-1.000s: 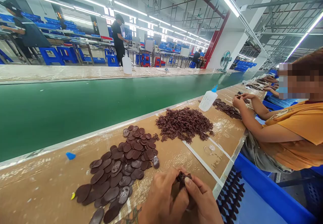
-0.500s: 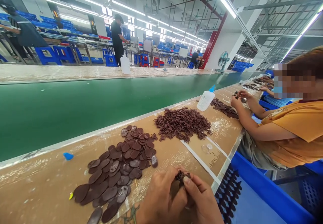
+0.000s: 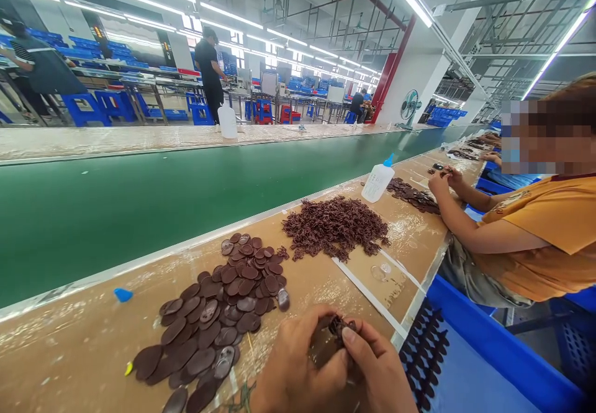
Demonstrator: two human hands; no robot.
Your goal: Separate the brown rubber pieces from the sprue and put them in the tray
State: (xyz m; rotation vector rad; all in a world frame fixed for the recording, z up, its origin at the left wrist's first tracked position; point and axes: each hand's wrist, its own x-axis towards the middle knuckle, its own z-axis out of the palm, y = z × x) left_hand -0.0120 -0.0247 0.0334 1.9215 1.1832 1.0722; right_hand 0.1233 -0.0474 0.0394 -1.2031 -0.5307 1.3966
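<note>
My left hand (image 3: 298,363) and my right hand (image 3: 377,372) meet at the bottom edge of the view, both pinching one small dark brown part (image 3: 339,327) between fingertips. Just left of them lies a spread of flat brown oval pieces (image 3: 218,310) on the tan workbench (image 3: 84,351). Farther up the bench sits a heap of small brown tangled parts (image 3: 336,226).
A green conveyor belt (image 3: 139,195) runs along the bench's far side. A white squeeze bottle (image 3: 377,181) stands past the heap. A person in an orange shirt (image 3: 544,233) works at my right beside another brown pile (image 3: 412,194). A blue bin (image 3: 465,363) is below right.
My hands stay together on the small brown part, with only slight finger shifts. The view has drifted a little; the person at my right has raised their hands slightly.
</note>
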